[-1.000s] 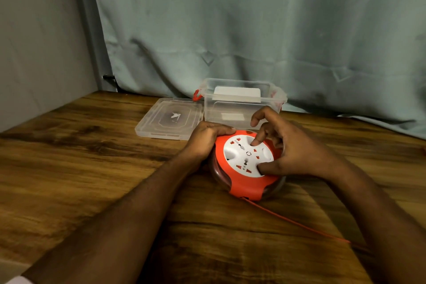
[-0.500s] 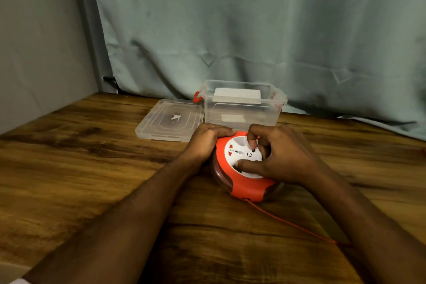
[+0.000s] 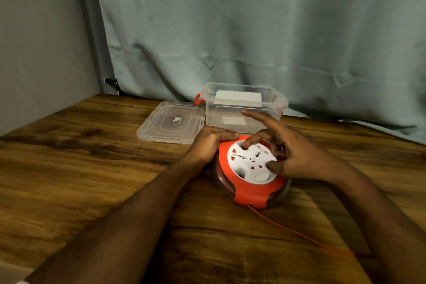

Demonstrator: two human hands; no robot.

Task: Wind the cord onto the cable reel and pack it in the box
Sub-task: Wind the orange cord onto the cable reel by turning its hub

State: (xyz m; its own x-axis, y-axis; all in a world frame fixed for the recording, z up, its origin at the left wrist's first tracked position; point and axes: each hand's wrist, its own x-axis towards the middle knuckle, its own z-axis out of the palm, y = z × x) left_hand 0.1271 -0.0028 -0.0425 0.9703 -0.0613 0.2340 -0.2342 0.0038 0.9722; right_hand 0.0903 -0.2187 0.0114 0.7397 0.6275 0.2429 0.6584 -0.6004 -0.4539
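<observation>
In the head view, the cable reel (image 3: 251,172) lies flat on the wooden table (image 3: 92,168), right of the frame's centre, its white socket face turned up inside an orange rim. The left hand (image 3: 208,144) curls over the reel's upper-left edge and grips it. The right hand (image 3: 290,154) lies over the white face from the right with fingers spread and loose, holding nothing: one fingertip (image 3: 245,144) presses near the top of the face, the thumb touches its right part, and the index finger is lifted, pointing toward the upper left. An orange cord (image 3: 299,233) leaves the reel's lower edge and trails across the table toward the lower right. Just behind the reel stands the clear box (image 3: 244,108), uncovered, with its lid (image 3: 171,122) lying flat beside it on the left. A grey-green curtain (image 3: 253,30) hangs behind.
</observation>
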